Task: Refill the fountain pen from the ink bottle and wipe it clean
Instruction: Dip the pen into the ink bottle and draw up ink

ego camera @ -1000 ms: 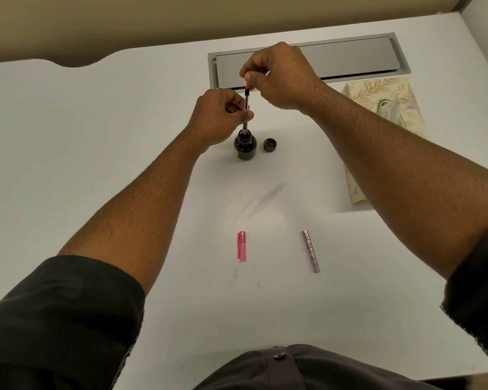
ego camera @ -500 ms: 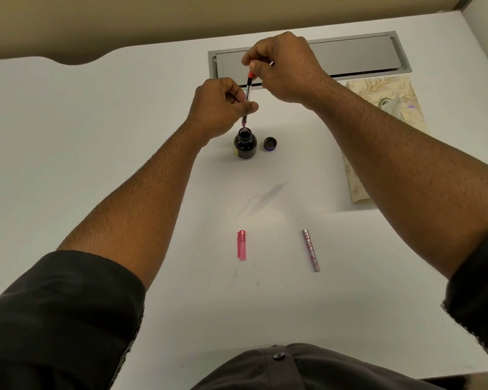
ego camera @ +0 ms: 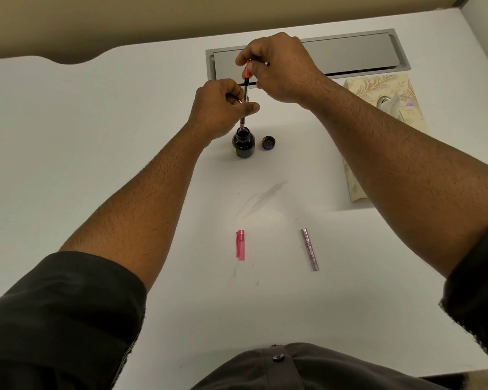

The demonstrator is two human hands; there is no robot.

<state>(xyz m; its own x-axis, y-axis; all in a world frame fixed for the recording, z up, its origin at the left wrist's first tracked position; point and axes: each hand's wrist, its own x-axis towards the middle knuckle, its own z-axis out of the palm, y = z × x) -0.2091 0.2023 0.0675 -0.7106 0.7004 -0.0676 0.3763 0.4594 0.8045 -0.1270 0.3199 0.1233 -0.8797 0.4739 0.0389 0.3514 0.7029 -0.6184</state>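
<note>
Fountain pen stands upright, its tip right at the open mouth of the ink bottle. Left hand curls fingers and thumb around the lower section, just above the bottle. Right hand pinches the red top end between its fingertips. Bottle cap sits below and right of those fingers.

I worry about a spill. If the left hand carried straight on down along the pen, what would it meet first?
Probably the open ink bottle: the left hand holds the pen upright right over its mouth. Depth is hard to judge from this view.
</note>
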